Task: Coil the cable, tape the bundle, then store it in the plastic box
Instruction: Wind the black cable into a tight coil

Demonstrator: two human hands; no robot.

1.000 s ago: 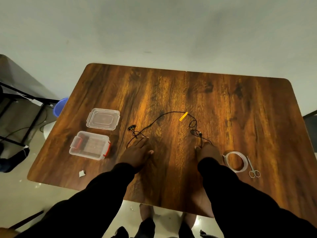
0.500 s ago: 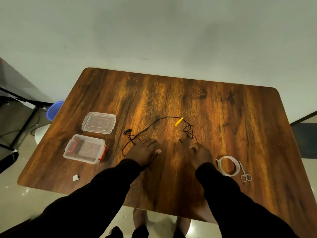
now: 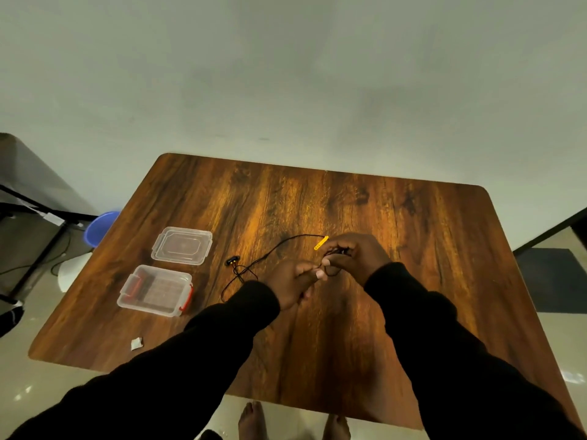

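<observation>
A thin black cable with a yellow tag lies across the middle of the wooden table. Its black plug end rests to the left. My right hand is closed around the cable's right end, just above the table. My left hand pinches the same cable between thumb and fingers, touching the right hand. The clear plastic box with red latches stands open at the left, its clear lid lying behind it. Tape and scissors are hidden behind my right arm.
A small white scrap lies near the table's front left edge. A blue bucket and a dark stand are on the floor to the left. My bare feet show below the near table edge.
Both hands lifted off the table and came together over the cable's right end, taking hold of it. The camera tilted, and the tape and scissors went out of sight behind my right arm.
</observation>
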